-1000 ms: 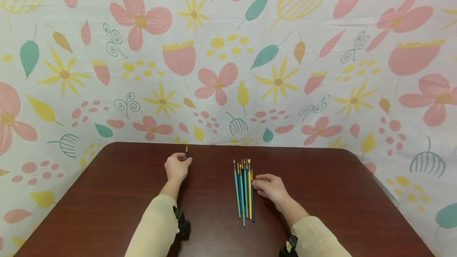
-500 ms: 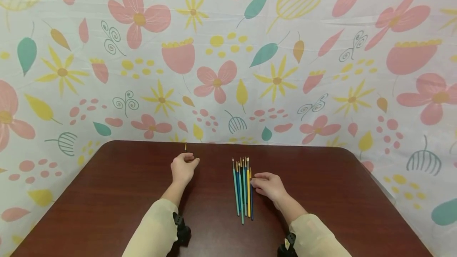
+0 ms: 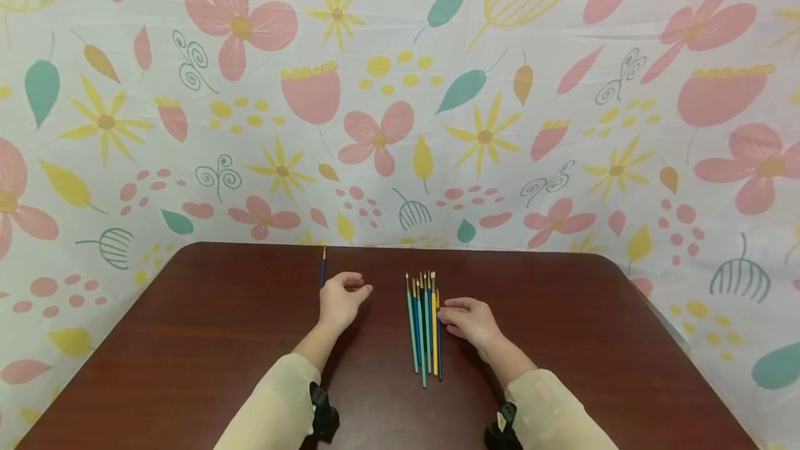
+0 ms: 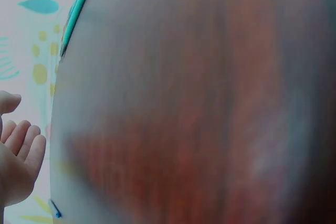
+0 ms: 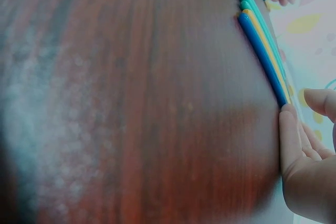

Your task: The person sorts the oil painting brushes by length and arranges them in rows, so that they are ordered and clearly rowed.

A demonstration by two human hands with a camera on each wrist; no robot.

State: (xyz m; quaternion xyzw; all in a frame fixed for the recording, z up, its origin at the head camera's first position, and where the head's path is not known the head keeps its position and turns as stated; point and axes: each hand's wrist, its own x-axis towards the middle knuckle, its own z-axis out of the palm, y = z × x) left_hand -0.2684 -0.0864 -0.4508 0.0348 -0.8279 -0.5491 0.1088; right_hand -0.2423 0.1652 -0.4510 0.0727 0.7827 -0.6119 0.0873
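Observation:
Several paintbrushes [image 3: 423,339] with teal, blue and yellow handles lie side by side mid-table, bristles toward the wall. One dark-blue paintbrush [image 3: 323,271] lies alone to their left, its tip near the table's far edge. Between the two, my left hand [image 3: 340,303] hovers with relaxed fingers and holds nothing; its thumb and fingers stand apart in the left wrist view. My right hand [image 3: 472,326] is at the right side of the group, fingertips right at its outermost blue paintbrush [image 5: 262,59]. In the right wrist view the thumb stands off from that brush.
The dark brown table [image 3: 206,353] has rounded far corners. A white cloth [image 3: 387,214] with flowers and leaves hangs directly behind its far edge. Each sleeved forearm wears a black wrist camera [image 3: 323,414].
My left hand let go of the single dark-blue paintbrush and moved right toward the group, leaving that brush lying in place. My right hand stays beside the grouped brushes.

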